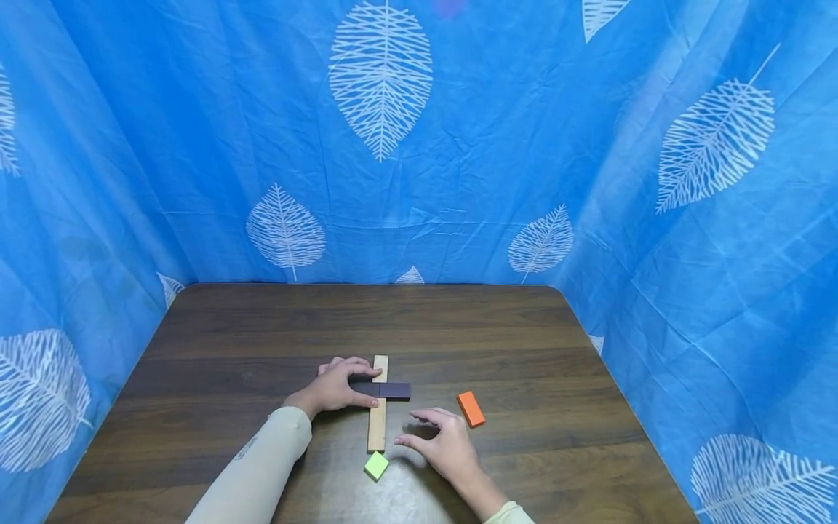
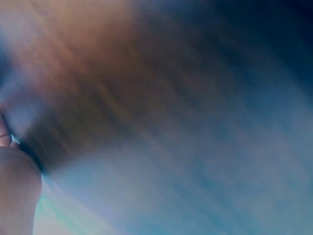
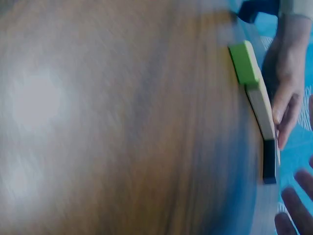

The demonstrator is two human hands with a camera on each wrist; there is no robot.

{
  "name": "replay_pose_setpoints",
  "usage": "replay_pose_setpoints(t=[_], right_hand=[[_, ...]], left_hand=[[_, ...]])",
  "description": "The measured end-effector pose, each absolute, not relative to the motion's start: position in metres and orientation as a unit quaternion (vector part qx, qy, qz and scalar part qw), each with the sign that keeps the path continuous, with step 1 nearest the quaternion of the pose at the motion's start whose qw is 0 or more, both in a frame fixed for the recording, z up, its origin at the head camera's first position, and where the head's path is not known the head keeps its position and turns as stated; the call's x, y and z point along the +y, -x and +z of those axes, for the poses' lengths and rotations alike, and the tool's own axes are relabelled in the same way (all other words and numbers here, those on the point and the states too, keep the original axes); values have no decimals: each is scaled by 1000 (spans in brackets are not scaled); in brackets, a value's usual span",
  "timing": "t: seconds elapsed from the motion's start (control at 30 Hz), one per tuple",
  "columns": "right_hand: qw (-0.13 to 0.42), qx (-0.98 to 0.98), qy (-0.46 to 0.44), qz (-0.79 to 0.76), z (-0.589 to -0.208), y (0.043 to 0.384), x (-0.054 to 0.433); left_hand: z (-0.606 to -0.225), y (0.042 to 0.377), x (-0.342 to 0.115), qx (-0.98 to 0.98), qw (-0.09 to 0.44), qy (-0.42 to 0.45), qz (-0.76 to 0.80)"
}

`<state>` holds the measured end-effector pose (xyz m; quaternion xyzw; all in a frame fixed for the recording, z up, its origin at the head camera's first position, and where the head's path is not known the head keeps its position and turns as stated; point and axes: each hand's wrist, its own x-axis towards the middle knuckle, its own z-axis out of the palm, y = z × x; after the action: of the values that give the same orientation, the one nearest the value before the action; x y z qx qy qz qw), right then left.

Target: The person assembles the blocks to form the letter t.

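My left hand (image 1: 335,386) reaches over a dark purple block (image 1: 364,389), thumb and fingers curved along its two sides. Their tips reach a pale wooden strip (image 1: 377,429). A second dark purple block (image 1: 396,391) meets the first end to end, and both lie across the strip. My right hand (image 1: 452,445) hovers to the right of the strip, thumb and fingers apart with nothing between them. Just below the strip's near end lies a lime green block (image 1: 376,466). The left wrist view is too blurred to show the grasp.
An orange block (image 1: 471,409) lies slanted on the brown wooden table (image 1: 262,313), just beyond my right hand. Blue curtains (image 1: 458,145) with white leaf prints stand along the table's back and sides.
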<state>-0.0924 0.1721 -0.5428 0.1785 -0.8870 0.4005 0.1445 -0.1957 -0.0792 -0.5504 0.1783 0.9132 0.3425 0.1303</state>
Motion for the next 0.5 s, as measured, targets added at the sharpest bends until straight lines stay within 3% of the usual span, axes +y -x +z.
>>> replay_pose_setpoints(t=[0.2, 0.5], right_hand=[[133, -904, -116, 389, -536, 99, 187], [168, -929, -47, 326, -540, 106, 209]], left_hand=[[-551, 195, -79, 914, 130, -174, 342], [-550, 194, -77, 912, 128, -168, 352]])
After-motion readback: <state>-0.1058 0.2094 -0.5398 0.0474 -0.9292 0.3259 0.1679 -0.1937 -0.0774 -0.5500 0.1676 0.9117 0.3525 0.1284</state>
